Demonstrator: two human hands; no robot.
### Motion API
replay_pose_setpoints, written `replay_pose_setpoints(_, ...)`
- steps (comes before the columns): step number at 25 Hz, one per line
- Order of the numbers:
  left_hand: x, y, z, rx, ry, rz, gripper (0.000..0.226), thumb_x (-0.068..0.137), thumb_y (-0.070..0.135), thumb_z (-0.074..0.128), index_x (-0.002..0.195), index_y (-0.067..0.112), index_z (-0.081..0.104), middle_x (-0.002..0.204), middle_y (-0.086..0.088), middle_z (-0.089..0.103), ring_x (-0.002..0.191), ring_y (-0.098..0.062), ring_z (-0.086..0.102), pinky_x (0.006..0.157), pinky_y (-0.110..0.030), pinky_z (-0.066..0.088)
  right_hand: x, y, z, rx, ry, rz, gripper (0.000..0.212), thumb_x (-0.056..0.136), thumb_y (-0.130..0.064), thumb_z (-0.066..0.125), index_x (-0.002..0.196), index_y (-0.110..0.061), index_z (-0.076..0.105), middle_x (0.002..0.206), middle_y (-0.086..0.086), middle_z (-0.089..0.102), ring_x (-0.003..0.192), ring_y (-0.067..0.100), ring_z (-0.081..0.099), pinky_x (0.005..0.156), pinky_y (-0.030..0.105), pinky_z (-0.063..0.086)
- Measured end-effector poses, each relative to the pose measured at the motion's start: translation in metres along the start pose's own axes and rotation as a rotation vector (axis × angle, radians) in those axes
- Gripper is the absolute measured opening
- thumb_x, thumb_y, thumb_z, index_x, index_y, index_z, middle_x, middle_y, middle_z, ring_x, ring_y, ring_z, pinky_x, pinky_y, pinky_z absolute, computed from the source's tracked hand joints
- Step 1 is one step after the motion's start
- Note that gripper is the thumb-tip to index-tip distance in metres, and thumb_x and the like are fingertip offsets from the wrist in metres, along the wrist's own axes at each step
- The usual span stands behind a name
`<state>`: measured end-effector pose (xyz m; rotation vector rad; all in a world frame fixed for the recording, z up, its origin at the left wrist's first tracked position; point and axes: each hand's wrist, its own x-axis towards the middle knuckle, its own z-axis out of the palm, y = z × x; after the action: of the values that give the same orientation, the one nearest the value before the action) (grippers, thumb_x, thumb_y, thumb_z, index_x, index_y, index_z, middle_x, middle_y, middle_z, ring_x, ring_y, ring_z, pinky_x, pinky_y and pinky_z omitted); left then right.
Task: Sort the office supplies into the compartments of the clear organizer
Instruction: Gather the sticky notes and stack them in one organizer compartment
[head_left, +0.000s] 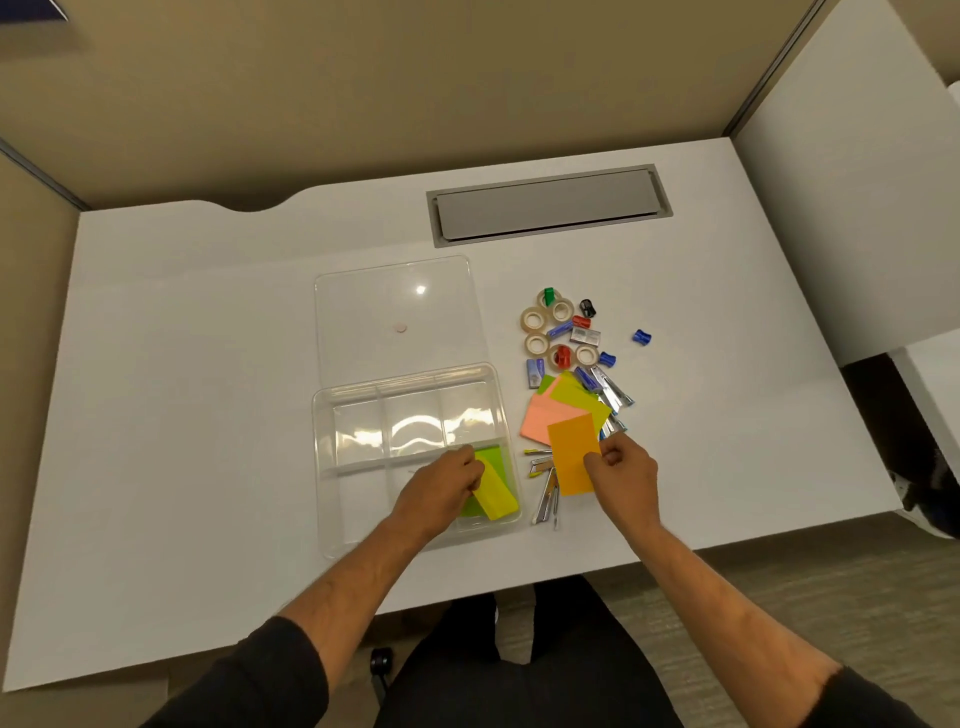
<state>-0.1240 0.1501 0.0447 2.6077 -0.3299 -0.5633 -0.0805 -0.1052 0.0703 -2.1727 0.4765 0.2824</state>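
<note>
My left hand holds a yellow sticky pad in the clear organizer, in the corner box on top of a green pad. My right hand pinches an orange pad. Past it wait tape rolls, sharpeners and staple boxes. Most is left. My fingertips are hidden.

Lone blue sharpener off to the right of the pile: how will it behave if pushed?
The blue sharpener looks small and probably light. Its waisted, rounded shape suggests it may roll or skid on the smooth white desk. Nothing beside it would stop it.
</note>
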Motion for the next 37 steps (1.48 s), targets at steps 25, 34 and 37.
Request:
replay_pose_setpoints(25,-0.015,-0.023,0.000,-0.106,0.188,-0.141,0.056,0.098,0.043,0.052,0.149,0.025,0.037,0.155,0.004,0.035,0.145,-0.013,0.027,0.110,-0.025,0.020,-0.024,-0.008,0.075,-0.209,-0.489,-0.016,0.028,0.083,-0.016,0.065,0.110,-0.012,0.071,0.096,0.001,0.069,0.091,0.015,0.064,0.084,0.028,0.049)
replay_pose_setpoints(34,0.053,0.035,-0.007,-0.069,0.216,0.012,0.044,0.092,0.026,0.064,0.134,0.015,0.057,0.136,-0.004,0.058,0.130,-0.024,0.049,0.109,-0.035,0.033,0.029,0.006,-0.005,-0.191,-0.266,-0.010,0.013,0.083,-0.016,0.068,0.096,-0.018,0.072,0.080,-0.002,0.067,0.076,0.014,0.064,0.073,0.027,0.051)
replay_pose_setpoints(37,0.087,0.053,-0.005,-0.032,0.196,0.054,0.042,0.087,0.021,0.068,0.128,0.013,0.061,0.130,-0.006,0.063,0.123,-0.027,0.054,0.104,-0.037,0.037,0.050,0.015,-0.025,-0.210,-0.240,0.008,0.016,0.084,-0.019,0.066,0.100,-0.020,0.072,0.085,-0.002,0.068,0.077,0.013,0.064,0.075,0.029,0.051)
